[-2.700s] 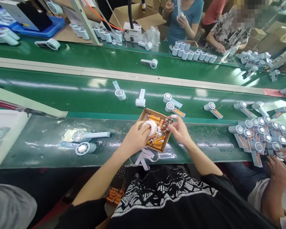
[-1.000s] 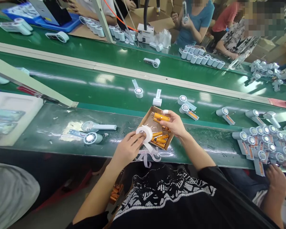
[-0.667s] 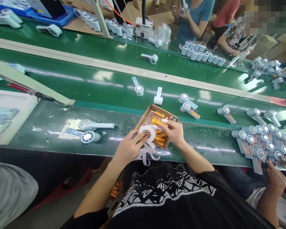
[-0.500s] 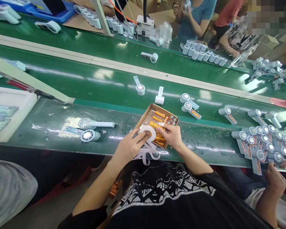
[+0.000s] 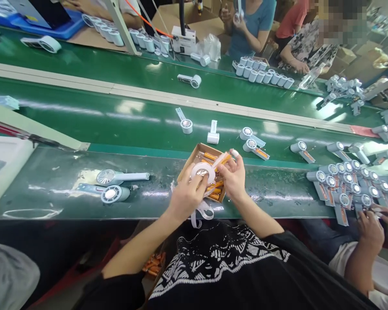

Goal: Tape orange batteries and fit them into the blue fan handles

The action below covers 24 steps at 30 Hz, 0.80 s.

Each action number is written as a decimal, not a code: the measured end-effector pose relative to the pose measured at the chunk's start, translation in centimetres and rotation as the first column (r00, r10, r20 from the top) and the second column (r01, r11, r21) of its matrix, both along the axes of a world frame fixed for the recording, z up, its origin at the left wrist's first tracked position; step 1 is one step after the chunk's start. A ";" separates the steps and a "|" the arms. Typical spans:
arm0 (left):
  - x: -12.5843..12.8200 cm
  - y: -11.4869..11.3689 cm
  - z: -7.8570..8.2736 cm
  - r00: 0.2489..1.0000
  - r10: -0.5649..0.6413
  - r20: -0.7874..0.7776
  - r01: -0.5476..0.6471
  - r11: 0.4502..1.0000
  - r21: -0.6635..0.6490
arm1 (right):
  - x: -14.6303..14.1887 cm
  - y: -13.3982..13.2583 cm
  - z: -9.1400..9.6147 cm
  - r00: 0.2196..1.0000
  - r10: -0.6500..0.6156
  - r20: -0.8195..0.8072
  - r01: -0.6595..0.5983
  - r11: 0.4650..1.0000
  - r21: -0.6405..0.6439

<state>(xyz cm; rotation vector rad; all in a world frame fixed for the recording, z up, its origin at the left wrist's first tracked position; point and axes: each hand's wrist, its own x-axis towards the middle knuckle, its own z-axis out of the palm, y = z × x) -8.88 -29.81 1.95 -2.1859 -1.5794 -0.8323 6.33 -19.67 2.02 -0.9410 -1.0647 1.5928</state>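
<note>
My left hand (image 5: 189, 193) grips a roll of white double-sided-looking tape (image 5: 195, 168), its fingers in the core. A short strip of the tape (image 5: 219, 161) runs from the roll to my right hand (image 5: 234, 174), which pinches it; a white cover sits on one fingertip. Something orange shows beside that strip, but I cannot tell whether it is held. Under both hands stands a small cardboard box (image 5: 196, 150) with orange battery cells (image 5: 216, 190) in it. Loose curls of white backing strip (image 5: 207, 210) hang at the bench edge in front of the box.
Two handheld fans (image 5: 114, 193) lie on the bench at left. More fan bodies (image 5: 252, 146) rest on the green conveyor (image 5: 142, 125). A cluster of fans (image 5: 345, 176) lies at right by a co-worker's hands (image 5: 371, 228). Other people work across the line.
My right hand has lifted and turned, drawing a strip out from the roll. My left hand has shifted slightly with the roll. The whole view has moved a little.
</note>
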 end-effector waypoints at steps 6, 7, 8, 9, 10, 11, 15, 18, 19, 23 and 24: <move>4.3 -0.3 -4.4 0.986 -0.079 0.148 0.104 0.980 -0.167 | 4.6 7.1 2.0 0.928 -0.363 -0.085 0.373 0.908 0.191; 3.6 -0.2 -4.9 0.987 -0.083 0.135 0.113 0.965 -0.237 | 6.6 8.6 2.7 0.896 -0.430 -0.112 0.445 0.864 0.237; 2.4 0.2 -5.2 0.990 -0.075 0.123 0.109 0.948 -0.300 | 8.8 9.7 3.2 0.870 -0.476 -0.132 0.493 0.830 0.261; 0.9 0.8 -5.3 0.991 -0.066 0.116 0.103 0.931 -0.349 | 11.0 10.1 3.3 0.851 -0.506 -0.137 0.524 0.810 0.264; -0.5 1.6 -5.2 0.991 -0.069 0.115 0.108 0.917 -0.383 | 13.2 9.9 3.0 0.842 -0.526 -0.125 0.539 0.805 0.246; -1.8 2.7 -4.8 0.989 -0.085 0.121 0.128 0.905 -0.407 | 15.0 9.3 2.4 0.837 -0.538 -0.102 0.547 0.811 0.210; -1.6 10.8 -2.5 0.973 -0.188 0.133 0.228 0.863 -0.451 | 19.6 5.1 -1.8 0.813 -0.582 -0.033 0.582 0.813 -0.010; 3.5 20.5 -1.7 0.951 -0.309 0.015 0.279 0.838 -0.469 | 20.6 3.8 -3.9 0.784 -0.619 -0.054 0.613 0.784 -0.097; 5.6 23.9 -1.7 0.933 -0.355 -0.049 0.290 0.828 -0.479 | 20.7 3.7 -4.2 0.776 -0.627 -0.065 0.619 0.778 -0.109; 12.3 34.3 -2.8 0.812 -0.519 -0.267 0.256 0.728 -0.636 | 21.5 4.4 -4.1 0.766 -0.637 -0.086 0.628 0.770 -0.112; 13.2 35.8 -3.1 0.782 -0.554 -0.286 0.245 0.695 -0.676 | 21.8 4.5 -4.1 0.768 -0.635 -0.080 0.627 0.772 -0.108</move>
